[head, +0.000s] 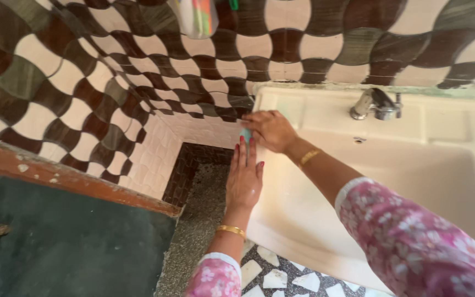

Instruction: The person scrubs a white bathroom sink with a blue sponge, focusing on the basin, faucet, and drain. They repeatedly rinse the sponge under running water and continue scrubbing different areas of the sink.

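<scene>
Left hand [244, 179]: laid flat, fingers straight and together, against the sink's [303, 220] left edge.
Right hand [270, 130]: fingers curled on a small teal object [246, 135], possibly soap, at the rim's corner.
Advice: a firm grip is best kept.

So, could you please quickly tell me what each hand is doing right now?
Left hand: open, fingers straight, flat against the sink edge.
Right hand: closed on a small teal object at the sink's corner.
</scene>
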